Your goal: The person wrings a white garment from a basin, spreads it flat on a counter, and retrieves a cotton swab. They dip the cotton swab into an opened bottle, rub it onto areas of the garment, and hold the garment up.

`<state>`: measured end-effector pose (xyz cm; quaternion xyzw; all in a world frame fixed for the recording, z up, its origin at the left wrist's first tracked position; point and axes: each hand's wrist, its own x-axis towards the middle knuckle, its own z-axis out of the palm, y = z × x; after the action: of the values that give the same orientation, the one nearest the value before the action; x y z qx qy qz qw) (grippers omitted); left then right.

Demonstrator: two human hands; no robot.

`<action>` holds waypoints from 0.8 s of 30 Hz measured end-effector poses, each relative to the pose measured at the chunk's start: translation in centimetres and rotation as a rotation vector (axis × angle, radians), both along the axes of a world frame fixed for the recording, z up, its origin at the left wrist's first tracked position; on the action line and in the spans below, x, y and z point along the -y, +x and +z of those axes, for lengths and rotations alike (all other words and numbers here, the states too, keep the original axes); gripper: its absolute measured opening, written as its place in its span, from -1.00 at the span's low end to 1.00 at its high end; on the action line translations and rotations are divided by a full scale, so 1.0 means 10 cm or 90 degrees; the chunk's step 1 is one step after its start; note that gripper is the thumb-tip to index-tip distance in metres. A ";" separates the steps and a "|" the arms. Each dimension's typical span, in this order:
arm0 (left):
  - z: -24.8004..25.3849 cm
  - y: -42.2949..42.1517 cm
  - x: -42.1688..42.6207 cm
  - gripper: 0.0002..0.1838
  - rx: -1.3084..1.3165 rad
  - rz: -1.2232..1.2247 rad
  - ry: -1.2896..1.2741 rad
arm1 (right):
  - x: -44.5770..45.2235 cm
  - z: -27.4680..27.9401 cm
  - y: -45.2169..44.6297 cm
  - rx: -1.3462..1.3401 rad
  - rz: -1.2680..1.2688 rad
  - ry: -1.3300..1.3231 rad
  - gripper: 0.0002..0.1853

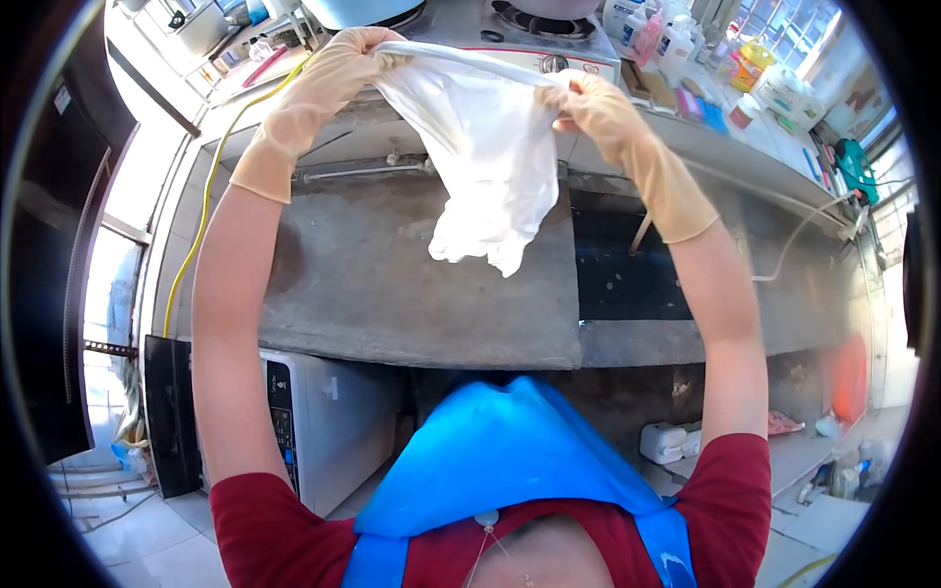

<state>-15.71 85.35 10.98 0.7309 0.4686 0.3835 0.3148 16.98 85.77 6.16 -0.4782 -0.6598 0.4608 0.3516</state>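
A white plastic bag (485, 147) hangs in front of me, its top edge stretched between my two hands. My left hand (348, 69), in a cream rubber glove, is closed on the bag's left upper corner. The right upper corner is gripped by my right hand (588, 103), gloved the same way. Below, the bag's crumpled bottom hangs over the grey slab (421, 274). I cannot see whether anything is inside the bag.
Behind the bag stands a gas stove (470, 59) carrying a large pot (358, 10). Bottles (676, 44) and sponges (713, 116) crowd the counter at right. A microwave (333, 412) sits under the slab at left. A yellow hose (201, 235) runs down the left side.
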 end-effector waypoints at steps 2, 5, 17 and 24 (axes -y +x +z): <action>-0.13 -0.11 -0.09 -0.72 -0.075 0.007 0.025 | 0.09 0.25 0.07 0.141 0.001 0.038 -0.77; -0.08 -0.03 0.01 -0.72 -0.122 0.024 -0.010 | 0.06 0.28 0.22 0.165 -0.022 0.099 -0.80; -0.15 0.38 0.12 -0.60 -0.105 0.009 -0.028 | -0.13 0.41 0.46 0.124 0.055 0.216 -0.81; -0.52 0.81 0.48 -0.36 -0.023 -0.130 -0.278 | 0.59 0.52 -0.67 -0.266 -0.095 -0.097 -0.82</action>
<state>-7.66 80.57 5.74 0.6960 0.4695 0.2264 0.4939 10.27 79.88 11.36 -0.4449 -0.4990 0.5712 0.4762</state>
